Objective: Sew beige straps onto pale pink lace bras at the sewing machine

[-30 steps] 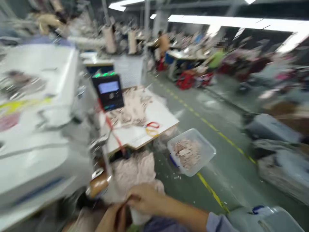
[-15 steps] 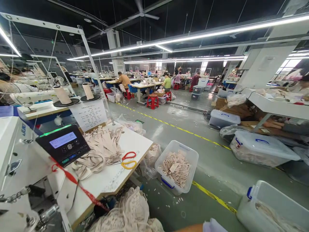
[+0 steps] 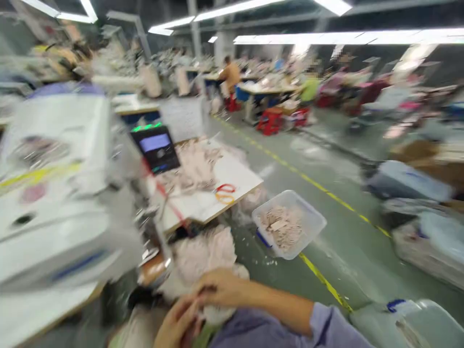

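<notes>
The picture is smeared by head motion. My right hand (image 3: 219, 288) reaches in from the lower right, fingers curled onto a pale beige fabric piece (image 3: 206, 253) heaped below the table edge. My left hand (image 3: 177, 323) sits just below it at the bottom edge, fingers bent toward the same fabric; what it holds is blurred. A white sewing machine (image 3: 54, 193) fills the left side, with a dark control panel (image 3: 155, 147) lit green on top.
A white table (image 3: 237, 176) carries beige fabric pieces and red-and-yellow scissors (image 3: 224, 192). A clear bin of fabric pieces (image 3: 288, 227) stands on the green floor by a yellow line. More bins (image 3: 424, 241) lie right. Other people work at far tables.
The view swung down from the wide hall back to the machine and my lap. Both hands, out of sight half a second ago, are again at the beige fabric.
</notes>
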The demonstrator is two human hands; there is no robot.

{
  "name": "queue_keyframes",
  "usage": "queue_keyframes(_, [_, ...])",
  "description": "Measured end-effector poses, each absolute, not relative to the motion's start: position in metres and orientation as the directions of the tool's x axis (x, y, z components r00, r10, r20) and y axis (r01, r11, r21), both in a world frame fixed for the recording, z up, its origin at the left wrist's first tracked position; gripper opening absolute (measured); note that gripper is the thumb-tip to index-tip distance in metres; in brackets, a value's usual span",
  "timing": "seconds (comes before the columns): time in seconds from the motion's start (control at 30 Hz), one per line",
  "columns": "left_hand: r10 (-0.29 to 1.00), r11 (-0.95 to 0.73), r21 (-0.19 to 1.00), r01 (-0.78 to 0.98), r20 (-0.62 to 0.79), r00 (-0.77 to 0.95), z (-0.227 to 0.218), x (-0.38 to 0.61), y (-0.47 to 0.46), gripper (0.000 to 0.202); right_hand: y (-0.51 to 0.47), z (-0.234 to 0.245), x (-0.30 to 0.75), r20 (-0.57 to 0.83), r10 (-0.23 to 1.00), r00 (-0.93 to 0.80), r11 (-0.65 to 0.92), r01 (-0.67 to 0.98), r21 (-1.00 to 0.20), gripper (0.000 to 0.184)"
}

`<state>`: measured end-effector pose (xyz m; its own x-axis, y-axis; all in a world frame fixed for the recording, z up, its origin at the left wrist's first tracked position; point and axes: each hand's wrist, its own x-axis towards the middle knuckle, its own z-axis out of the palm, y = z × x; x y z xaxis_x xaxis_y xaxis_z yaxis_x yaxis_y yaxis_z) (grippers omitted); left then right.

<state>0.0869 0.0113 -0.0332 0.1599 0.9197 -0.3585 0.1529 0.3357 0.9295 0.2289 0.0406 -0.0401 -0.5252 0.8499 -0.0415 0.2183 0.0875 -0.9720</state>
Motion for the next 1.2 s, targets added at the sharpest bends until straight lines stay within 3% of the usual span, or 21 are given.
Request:
queue_keyframes(0.03, [0.9,0.408,0.909,0.085,-0.416,0.126,-0.037,0.082,0.005,0.029,0.037,-0.042,0.228,-0.05,0.849,-0.526,0.05,0.174,-0.983,0.034])
queue_keyframes(0.1, [0.809,0.587,0.749,-0.307,-0.52,0.276,-0.042,0.074,-0.001,0.045,0.036,-0.045,0.228,-0.076,0.798,-0.598,-0.019,0.101,-0.995,0.043])
queue_keyframes(0.2, [0.782,0.584,0.516,-0.627,-0.565,0.263,-0.046,0.069,0.002,0.047,0.042,-0.049,0.23,-0.051,0.82,-0.57,0.035,0.139,-0.99,0.036])
queue_keyframes(0.33, [0.783,0.498,0.426,-0.755,-0.596,0.179,-0.044,0.078,0.001,0.05,0.044,-0.046,0.227,0.096,0.843,-0.53,0.274,0.27,-0.923,0.021])
queue_keyframes(0.47, [0.795,0.406,0.327,-0.853,-0.587,0.154,-0.042,0.088,-0.004,0.052,0.042,-0.045,0.223,0.261,0.815,-0.518,0.457,0.295,-0.839,0.016])
queue_keyframes(0.53, [0.831,0.38,0.415,-0.826,-0.545,0.109,-0.042,0.09,-0.005,0.05,0.043,-0.045,0.222,0.277,0.824,-0.494,0.461,0.302,-0.834,0.018])
queue_keyframes(0.6, [0.883,0.33,0.582,-0.743,-0.468,0.026,-0.042,0.09,-0.005,0.048,0.045,-0.044,0.224,0.223,0.847,-0.483,0.407,0.318,-0.856,0.019])
queue_keyframes(0.7, [0.951,0.178,0.826,-0.534,-0.283,-0.121,-0.043,0.089,-0.007,0.043,0.048,-0.039,0.229,0.119,0.855,-0.504,0.318,0.331,-0.888,0.022])
queue_keyframes(0.8, [0.985,0.057,0.948,-0.312,-0.104,-0.136,-0.044,0.086,-0.009,0.036,0.049,-0.03,0.235,0.048,0.868,-0.495,0.268,0.384,-0.884,0.021])
queue_keyframes(0.9, [0.993,-0.04,0.998,-0.05,0.035,-0.11,-0.045,0.081,-0.009,0.027,0.051,-0.022,0.239,0.023,0.869,-0.495,0.278,0.449,-0.849,0.019])
queue_keyframes(1.0, [0.989,-0.116,0.975,0.191,0.132,-0.071,-0.043,0.072,-0.01,0.023,0.055,-0.015,0.238,-0.021,0.835,-0.549,0.294,0.479,-0.827,0.022])
queue_keyframes(1.13, [0.978,-0.185,0.949,0.257,0.204,-0.049,-0.035,0.069,-0.009,0.028,0.057,-0.013,0.242,-0.129,0.817,-0.562,0.176,0.457,-0.872,0.036])
queue_keyframes(1.2, [0.963,-0.262,0.937,0.231,0.27,-0.004,-0.035,0.076,-0.002,0.028,0.054,-0.011,0.256,-0.118,0.851,-0.512,0.134,0.429,-0.893,0.04])
